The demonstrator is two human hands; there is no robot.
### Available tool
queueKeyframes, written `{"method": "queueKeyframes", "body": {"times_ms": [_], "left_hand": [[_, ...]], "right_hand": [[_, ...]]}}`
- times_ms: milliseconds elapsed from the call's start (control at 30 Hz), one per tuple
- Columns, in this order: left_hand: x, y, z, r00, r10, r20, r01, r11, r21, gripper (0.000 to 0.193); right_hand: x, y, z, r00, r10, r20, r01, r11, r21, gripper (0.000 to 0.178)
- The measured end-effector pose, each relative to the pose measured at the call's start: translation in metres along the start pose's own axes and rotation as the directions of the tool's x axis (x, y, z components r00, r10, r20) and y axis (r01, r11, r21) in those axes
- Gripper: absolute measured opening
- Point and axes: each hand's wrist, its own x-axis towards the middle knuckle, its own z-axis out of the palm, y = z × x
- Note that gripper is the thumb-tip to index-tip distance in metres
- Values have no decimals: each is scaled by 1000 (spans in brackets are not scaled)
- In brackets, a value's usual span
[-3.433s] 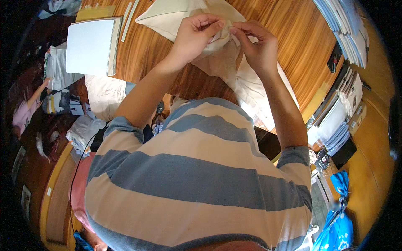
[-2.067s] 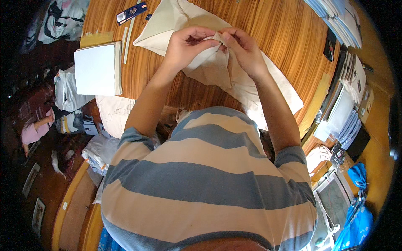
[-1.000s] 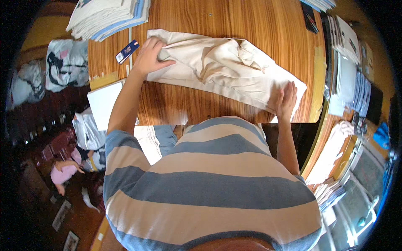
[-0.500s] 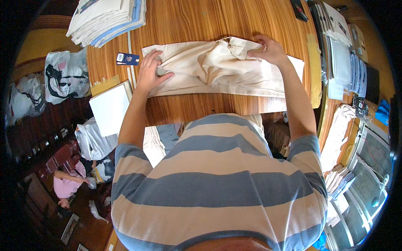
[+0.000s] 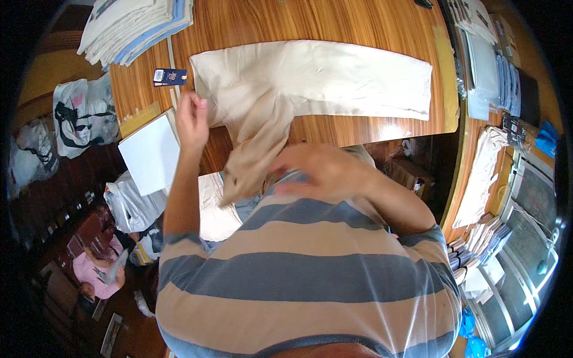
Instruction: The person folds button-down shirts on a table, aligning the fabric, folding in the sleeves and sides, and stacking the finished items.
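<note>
A pair of cream trousers (image 5: 358,80) lies across the wooden table, one leg stretched flat to the right. Its other leg (image 5: 256,143) slants over the near table edge towards my body, softly creased and a little blurred. At the left end of the trousers, my left hand (image 5: 193,122) has its fingers curled together against the cloth's edge; whether cloth is pinched in them is hidden. My right hand (image 5: 313,170) is smeared by motion in front of my striped shirt, close to the hanging leg. A dark blue hang tag (image 5: 170,77) rests beyond my left hand.
A stack of folded garments (image 5: 134,30) stands at the far left of the table (image 5: 239,24). A white board (image 5: 150,154) juts out at its left edge. Shelves with folded clothes (image 5: 507,83) line the right. Lower left, a person in pink (image 5: 98,271) handles something pale.
The upper leg of the trousers has come off the lower one and swung towards me over the table edge. My right hand has moved from the far side to near my body; my left fingers have curled.
</note>
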Motion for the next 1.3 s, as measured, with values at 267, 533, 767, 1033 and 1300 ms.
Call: {"method": "queueKeyframes", "body": {"times_ms": [267,533,767,1033,1300], "left_hand": [[-115,45,74,923,-384,-21,366,861,354,63],[-130,78,52,964,-263,-35,244,830,501,53],[-40,47,120,988,119,100,-155,727,668,69],[54,22,126,969,213,128,-245,732,635,71],[-44,46,91,948,204,-243,-173,975,143,15]], "right_hand": [[-159,247,-113,522,-49,-852,-726,500,-473,65],[-211,295,-134,564,-9,-826,-756,397,-521,65],[-147,309,-182,590,-87,-803,-686,470,-555,69],[-121,332,-227,479,-73,-875,-781,420,-462,72],[-141,219,-112,579,305,-756,-507,861,-40,37]]}}
